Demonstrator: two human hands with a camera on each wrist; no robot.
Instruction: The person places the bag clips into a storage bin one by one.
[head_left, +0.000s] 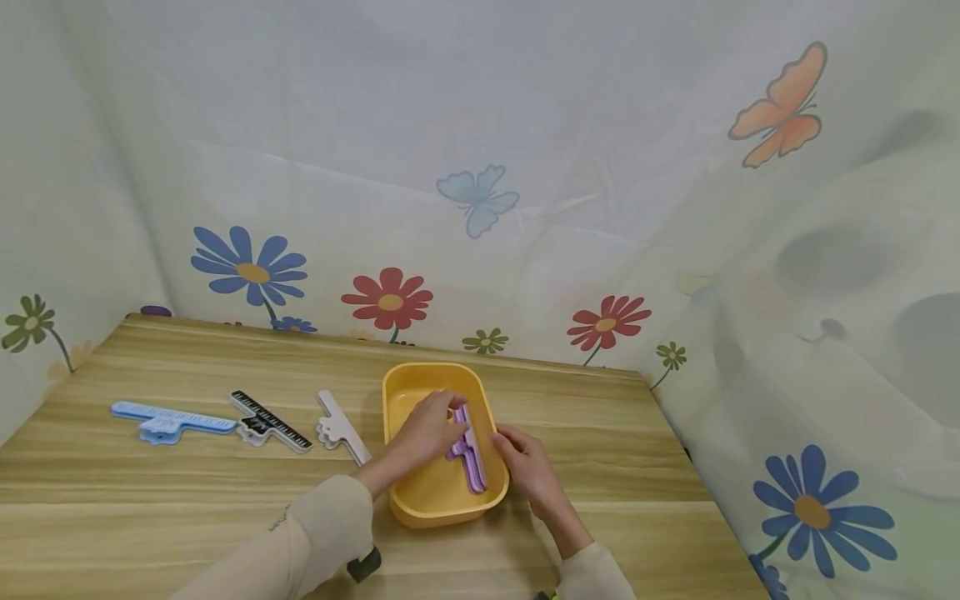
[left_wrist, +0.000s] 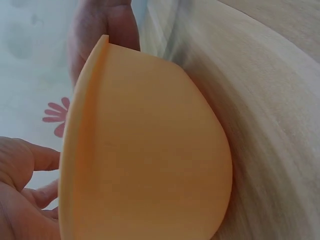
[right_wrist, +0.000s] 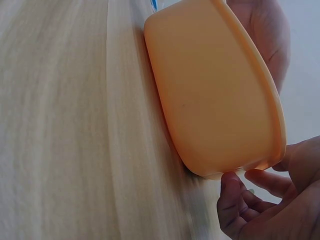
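In the head view a yellow plastic box [head_left: 438,506] stands on the wooden table, with a purple ruler-shaped clip [head_left: 472,467] inside it. My left hand [head_left: 429,432] reaches over the box's left side and pinches the clip near its upper end, fingers and thumb on either side. At the right rim, my right hand [head_left: 527,467] grips the box wall, thumb on the edge. Both wrist views show mostly the outer wall of the box; the right wrist view shows the right hand's fingers [right_wrist: 235,200] against it. The clip is hidden there.
Left of the box lie a blue clip [head_left: 174,419], a black clip with a keyboard pattern [head_left: 272,421] and a white-grey clip [head_left: 342,427]. A flower-printed curtain [head_left: 525,275] hangs behind and beside the table [head_left: 630,500].
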